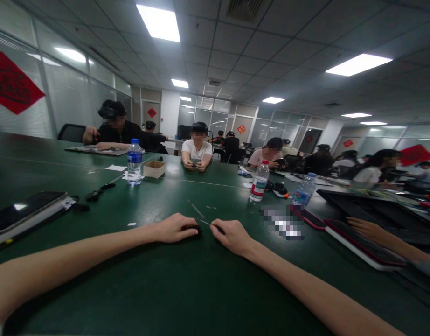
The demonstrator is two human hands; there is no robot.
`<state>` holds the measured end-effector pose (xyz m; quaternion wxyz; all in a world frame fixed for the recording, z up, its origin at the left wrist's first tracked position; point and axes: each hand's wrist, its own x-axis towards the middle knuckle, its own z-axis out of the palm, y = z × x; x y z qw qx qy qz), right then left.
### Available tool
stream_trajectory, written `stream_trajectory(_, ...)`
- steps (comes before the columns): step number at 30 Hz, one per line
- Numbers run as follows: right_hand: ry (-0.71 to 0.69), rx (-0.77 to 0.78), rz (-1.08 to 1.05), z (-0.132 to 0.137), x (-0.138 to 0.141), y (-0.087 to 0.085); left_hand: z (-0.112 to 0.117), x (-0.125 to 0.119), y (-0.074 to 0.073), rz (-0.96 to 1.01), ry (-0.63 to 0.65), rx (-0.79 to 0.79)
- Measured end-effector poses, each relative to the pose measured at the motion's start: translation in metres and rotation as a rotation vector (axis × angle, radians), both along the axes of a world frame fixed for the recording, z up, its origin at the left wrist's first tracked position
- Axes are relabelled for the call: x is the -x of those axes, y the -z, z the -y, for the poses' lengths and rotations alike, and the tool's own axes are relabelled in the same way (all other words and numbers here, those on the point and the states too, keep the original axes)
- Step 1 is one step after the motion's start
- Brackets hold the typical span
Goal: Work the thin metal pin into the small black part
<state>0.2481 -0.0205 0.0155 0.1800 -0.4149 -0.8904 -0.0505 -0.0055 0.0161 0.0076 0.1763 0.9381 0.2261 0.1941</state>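
Note:
Both my forearms reach in over a dark green table [159,289]. My left hand [176,227] is closed, thumb and fingers round a small black object [197,230] whose kind I cannot make out. A short gap away, my right hand [233,237] pinches a thin pale strip [205,222], its free end pointing toward the left hand. Something dark shows between the right thumb and finger, too small to name. Just beyond the hands, a thin light line [197,209] and a few pale specks lie on the tabletop.
Water bottles [134,163], [259,182] stand beyond my hands, near a small open cardboard box [154,169]. A flat black device [26,212] lies at left. On the right, a person's hand [369,231] rests by a red-edged tablet [362,242]. Several people sit around.

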Motion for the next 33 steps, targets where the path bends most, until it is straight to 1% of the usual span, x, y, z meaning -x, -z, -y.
stream_trajectory(4, 0.001, 0.017, -0.008, 0.001, 0.001, -0.002, 0.001, -0.001, -0.002, 0.032, 0.030, -0.001)
stream_trajectory(9, 0.003, 0.031, -0.027, 0.004, 0.002, -0.005, 0.003, 0.000, -0.007, 0.059, 0.014, -0.020)
stream_trajectory(12, 0.015, 0.017, -0.030, 0.004, 0.002, -0.004, 0.002, 0.002, -0.006, 0.085, 0.008, -0.024)
stream_trajectory(20, 0.074, 0.012, -0.033, 0.001, 0.001, -0.003, -0.004, 0.002, 0.005, 0.126, -0.112, -0.056)
stream_trajectory(23, 0.081, 0.036, -0.029, 0.002, 0.002, -0.005, -0.004, 0.000, 0.006, 0.148, -0.164, -0.055)
stream_trajectory(27, 0.105, 0.046, -0.026, 0.003, 0.003, -0.006, -0.004, -0.001, 0.004, 0.180, -0.255, -0.096)
stream_trajectory(30, 0.114, 0.034, -0.029, 0.003, 0.004, -0.006, -0.005, 0.000, 0.004, 0.179, -0.264, -0.123)
stream_trajectory(33, 0.106, 0.046, -0.022, 0.002, 0.003, -0.005, -0.008, 0.001, 0.008, 0.146, -0.251, -0.138)
